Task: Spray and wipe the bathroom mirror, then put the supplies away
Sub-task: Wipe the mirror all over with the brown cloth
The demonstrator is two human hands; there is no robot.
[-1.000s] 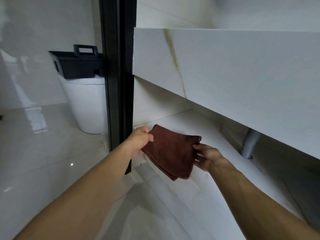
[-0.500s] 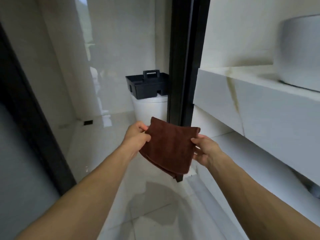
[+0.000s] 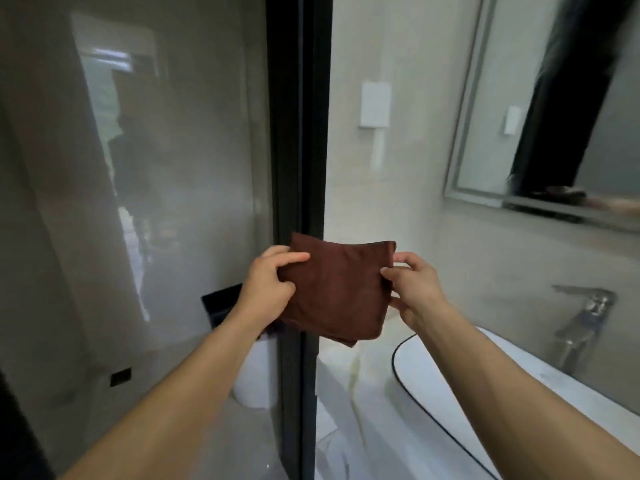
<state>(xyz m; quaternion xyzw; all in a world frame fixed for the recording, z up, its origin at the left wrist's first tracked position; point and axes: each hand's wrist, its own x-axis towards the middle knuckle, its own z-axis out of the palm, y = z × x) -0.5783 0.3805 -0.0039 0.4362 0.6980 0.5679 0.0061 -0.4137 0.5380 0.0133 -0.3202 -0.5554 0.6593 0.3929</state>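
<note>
Head cam is looking down over both bare forearms, and the two hands are holding a folded brown cloth (image 3: 337,289) up in front of the chest. The left hand (image 3: 268,285) is pinching the cloth's left edge, thumb lying across the front and the fingers curling in behind. The right hand (image 3: 414,289) is pinching the right edge the same way, thumb and fingertips pressing together on the fabric. The cloth is hanging between them in the air, doubled over, with its lower corner drooping down a bit, not touching anything else.

Right behind it a black door frame (image 3: 299,133) is running top to bottom, with a glass panel (image 3: 138,168) on its left throwing back blurry reflections. Through that glass, a black caddy (image 3: 220,303) is peeking out behind the left wrist, sitting on something white and rounded. Over on the right, the white sink basin (image 3: 450,393) with a dark rim is sitting below the right forearm, a chrome faucet (image 3: 585,313) behind it. The mirror (image 3: 554,98) is hanging up on the wall at the upper right, well apart from the cloth.
</note>
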